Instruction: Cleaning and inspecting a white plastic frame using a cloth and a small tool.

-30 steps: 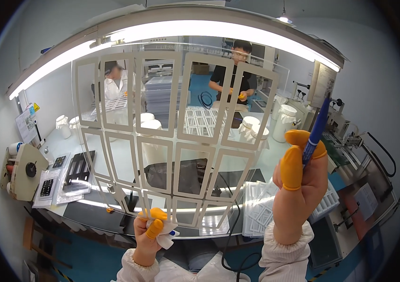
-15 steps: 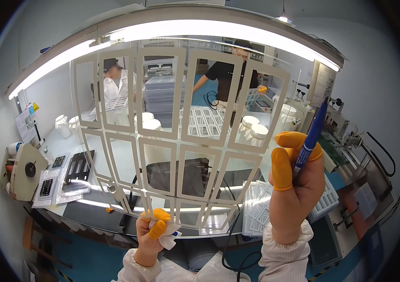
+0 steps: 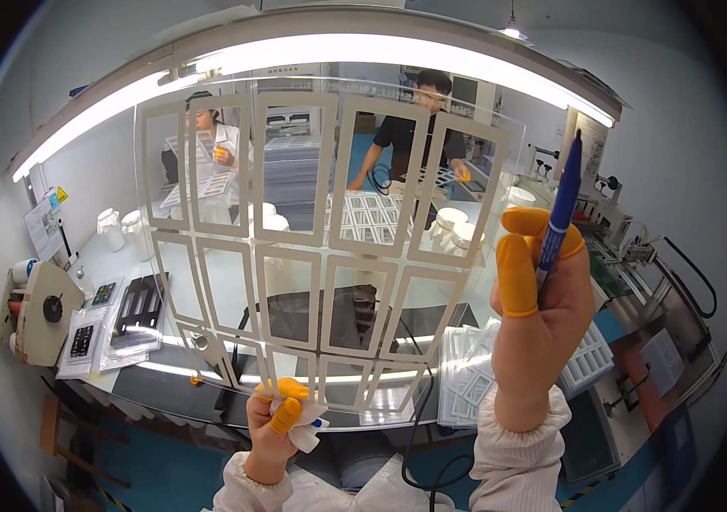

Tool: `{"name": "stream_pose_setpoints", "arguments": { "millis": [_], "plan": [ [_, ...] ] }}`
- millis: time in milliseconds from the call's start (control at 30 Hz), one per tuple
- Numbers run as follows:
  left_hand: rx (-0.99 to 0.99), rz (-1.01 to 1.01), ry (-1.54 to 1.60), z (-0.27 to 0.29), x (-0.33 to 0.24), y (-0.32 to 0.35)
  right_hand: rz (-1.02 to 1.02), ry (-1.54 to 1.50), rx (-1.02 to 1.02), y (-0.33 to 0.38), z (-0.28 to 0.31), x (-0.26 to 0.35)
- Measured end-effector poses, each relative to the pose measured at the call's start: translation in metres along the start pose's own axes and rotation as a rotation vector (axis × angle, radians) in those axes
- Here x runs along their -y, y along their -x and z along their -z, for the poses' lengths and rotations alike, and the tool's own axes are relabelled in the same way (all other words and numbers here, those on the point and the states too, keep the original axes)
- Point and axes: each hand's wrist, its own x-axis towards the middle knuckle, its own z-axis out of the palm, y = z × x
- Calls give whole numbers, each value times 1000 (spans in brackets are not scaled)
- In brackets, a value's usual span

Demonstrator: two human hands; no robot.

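A large transparent sheet (image 3: 323, 171) printed with rows of light grey rectangular frames stands upright before me. My left hand (image 3: 271, 431), in orange finger cots, pinches its lower edge. A crumpled white cloth (image 3: 304, 437) is also in that hand, with a small blue piece, perhaps a pen cap, showing beside it. At the sheet's right side, my right hand (image 3: 538, 333) grips an uncapped blue marker pen (image 3: 564, 200) with its dark tip upward. Orange cots cover its thumb and some fingers. Whether this hand touches the sheet I cannot tell.
A long lamp (image 3: 380, 51) crosses overhead. Through the sheet show white jars, stacked sheets and two people. More printed sheets (image 3: 466, 375) lie by my right forearm. Left stand a beige tape dispenser (image 3: 48, 299) and bagged dark panels (image 3: 137, 320); a machine (image 3: 619, 247) is at right.
My right hand has risen slightly, and its marker stands more upright. The sheet has tilted, its top right moving left and down. Behind it, the person in white now raises a sheet.
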Motion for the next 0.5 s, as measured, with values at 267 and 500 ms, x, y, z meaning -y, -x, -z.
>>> {"name": "stream_pose_setpoints", "arguments": {
  "millis": [267, 500],
  "plan": [
    [-156, -63, -155, 3, -7, -3, 285, 370, 14, 7, 4, -23],
    [-175, -113, -295, 6, -8, -2, 462, 755, 190, 6, -7, -7]
  ]
}}
